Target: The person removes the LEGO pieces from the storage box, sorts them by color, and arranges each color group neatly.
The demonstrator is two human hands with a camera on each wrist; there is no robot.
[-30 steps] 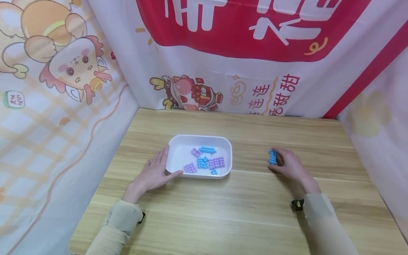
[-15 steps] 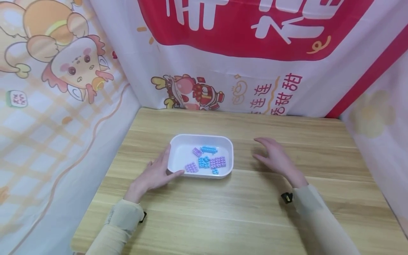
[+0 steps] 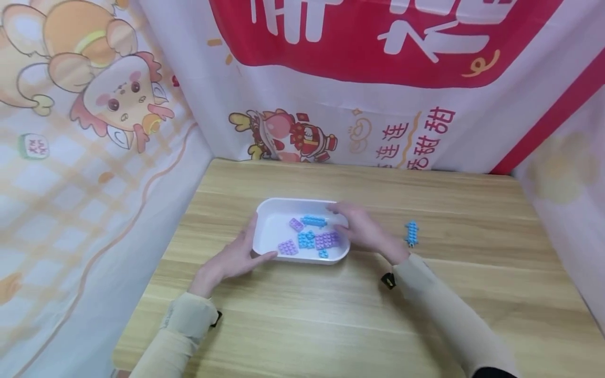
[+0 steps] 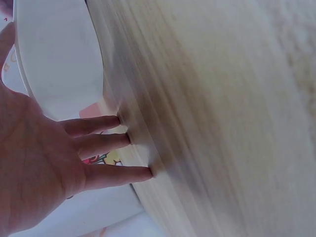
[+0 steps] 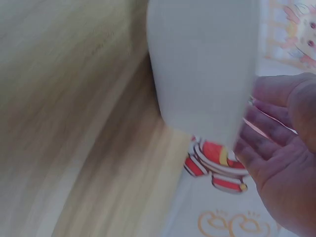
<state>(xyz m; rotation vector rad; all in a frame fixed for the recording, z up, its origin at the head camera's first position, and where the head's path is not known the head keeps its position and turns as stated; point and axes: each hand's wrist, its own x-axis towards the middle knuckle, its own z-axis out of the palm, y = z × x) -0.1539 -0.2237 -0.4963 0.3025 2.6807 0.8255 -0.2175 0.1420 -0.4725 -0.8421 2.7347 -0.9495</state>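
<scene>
A white tray (image 3: 267, 231) sits on the wooden table, holding several blue and purple toy building bricks. My left hand (image 3: 233, 258) rests at its left end with the thumb on the near rim; in the left wrist view its straight fingers (image 4: 106, 143) reach down to the tabletop outside the tray wall (image 4: 59, 54). My right hand (image 3: 361, 227) reaches over the tray's right end, fingers stretched above the purple brick (image 3: 326, 240) there. In the right wrist view the tray's wall (image 5: 202, 69) hides the fingertips. To the right, a blue brick piece (image 3: 411, 233) lies alone on the table.
Inside the tray are a long blue brick piece (image 3: 314, 221), a small purple brick (image 3: 296, 224), a purple block (image 3: 288, 247) and blue pieces (image 3: 306, 240). Printed cloth (image 3: 283, 94) hangs behind the table (image 3: 331, 315) and along both sides.
My right hand has let go of the blue brick piece, leaving it on the table, and has moved left to the tray. The left hand stays at the tray's left end.
</scene>
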